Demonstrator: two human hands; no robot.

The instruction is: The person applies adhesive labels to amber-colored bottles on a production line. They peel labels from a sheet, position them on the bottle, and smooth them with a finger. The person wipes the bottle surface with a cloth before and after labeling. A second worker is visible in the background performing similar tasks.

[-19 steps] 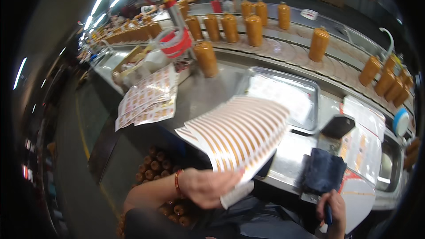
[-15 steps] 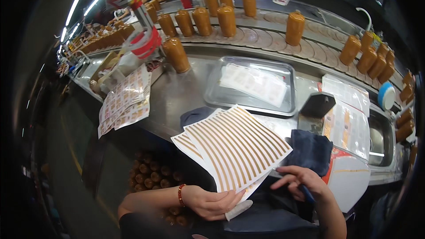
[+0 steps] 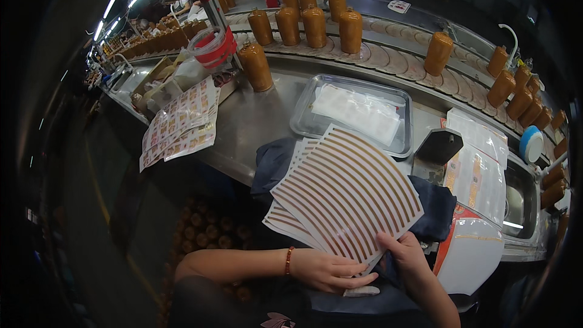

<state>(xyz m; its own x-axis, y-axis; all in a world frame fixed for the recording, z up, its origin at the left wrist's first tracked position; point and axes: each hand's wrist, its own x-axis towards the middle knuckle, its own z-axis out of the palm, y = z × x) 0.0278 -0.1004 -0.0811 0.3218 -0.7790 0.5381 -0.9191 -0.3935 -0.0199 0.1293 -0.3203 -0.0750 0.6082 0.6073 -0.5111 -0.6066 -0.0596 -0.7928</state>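
A white sheet with curved gold-brown stripes (image 3: 349, 191) lies slanted in front of me, with more striped sheets (image 3: 288, 217) under its left side. Its near edge rests against my left hand (image 3: 333, 269), whose fingers are bent around that edge; a beaded bracelet is on the wrist. A whitish cover (image 3: 361, 291) shows below those fingers. My right hand (image 3: 408, 256) pinches the sheet's near right edge, thumb on top and the other fingers hidden beneath. Dark blue cloths (image 3: 434, 205) lie partly under the sheets.
Beyond the sheets is a metal tray (image 3: 300, 118) holding white sheets. Brown bottles (image 3: 314, 27) stand along a conveyor of overlapping plates (image 3: 395, 61). Printed sheets (image 3: 182, 121) overhang the counter at left. A black metal bracket (image 3: 438, 147) and a sink (image 3: 521, 200) are at right.
My right hand has moved left onto the striped sheet's edge and now grips it. A dark blue handle seen in that hand before is now hidden. My left hand and the sheets have shifted right.
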